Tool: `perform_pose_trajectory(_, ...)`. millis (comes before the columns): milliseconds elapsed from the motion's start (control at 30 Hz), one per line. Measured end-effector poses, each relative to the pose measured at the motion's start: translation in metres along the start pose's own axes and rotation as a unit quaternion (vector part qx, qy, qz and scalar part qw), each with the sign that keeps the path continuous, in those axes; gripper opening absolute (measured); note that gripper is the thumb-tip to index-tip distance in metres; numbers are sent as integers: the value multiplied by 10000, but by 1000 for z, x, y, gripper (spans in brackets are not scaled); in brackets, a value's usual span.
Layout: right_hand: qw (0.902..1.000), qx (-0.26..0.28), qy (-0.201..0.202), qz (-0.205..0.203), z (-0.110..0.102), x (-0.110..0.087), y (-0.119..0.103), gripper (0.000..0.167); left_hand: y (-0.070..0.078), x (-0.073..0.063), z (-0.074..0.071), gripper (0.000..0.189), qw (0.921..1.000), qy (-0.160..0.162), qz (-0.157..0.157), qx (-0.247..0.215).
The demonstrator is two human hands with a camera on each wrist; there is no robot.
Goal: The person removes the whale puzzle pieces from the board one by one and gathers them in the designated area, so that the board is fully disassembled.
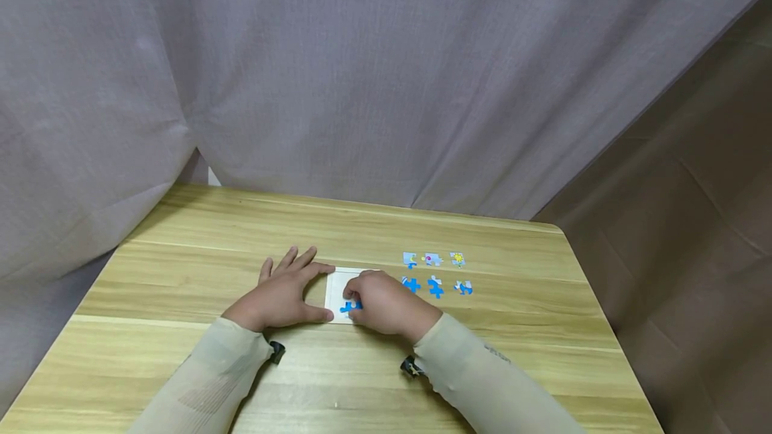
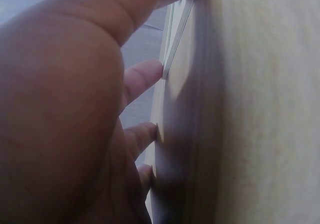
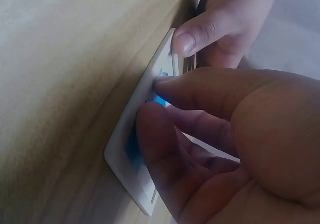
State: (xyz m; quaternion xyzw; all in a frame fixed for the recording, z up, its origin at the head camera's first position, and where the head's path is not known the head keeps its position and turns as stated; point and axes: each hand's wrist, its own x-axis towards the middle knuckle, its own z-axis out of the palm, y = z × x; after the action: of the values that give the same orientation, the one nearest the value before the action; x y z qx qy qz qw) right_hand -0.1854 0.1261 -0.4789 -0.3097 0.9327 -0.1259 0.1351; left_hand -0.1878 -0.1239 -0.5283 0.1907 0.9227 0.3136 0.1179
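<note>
A white puzzle tray [image 1: 336, 286] lies on the table in the head view. My left hand [image 1: 283, 295] is spread along its left side, the thumb at the near corner and the index finger at the far one. Over the tray's right part, my right hand [image 1: 386, 303] pinches a blue jigsaw piece [image 3: 159, 100] between thumb and fingertips, low over the tray. More blue [image 3: 133, 149] shows on the tray behind a finger in the right wrist view. In the left wrist view, the index fingertip [image 2: 150, 70] meets the tray's edge.
Several loose jigsaw pieces lie in two rows to the right of the tray, among them one with a yellow sun [image 1: 458, 258] and a blue one [image 1: 435, 286]. The wooden table [image 1: 338, 380] ends at a grey curtain [image 1: 362, 86] behind.
</note>
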Motion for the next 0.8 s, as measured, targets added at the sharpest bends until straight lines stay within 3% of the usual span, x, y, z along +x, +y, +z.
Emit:
perform_pose_trajectory(200,9999,-93,-94,95,-4,1,-5,8,2,-2,-1,89,10000,2,6,-8)
perform_pose_trajectory(800,9988,-10,-357,330,-3,5,-2,16,0,0,0,89,10000,-47,1,14)
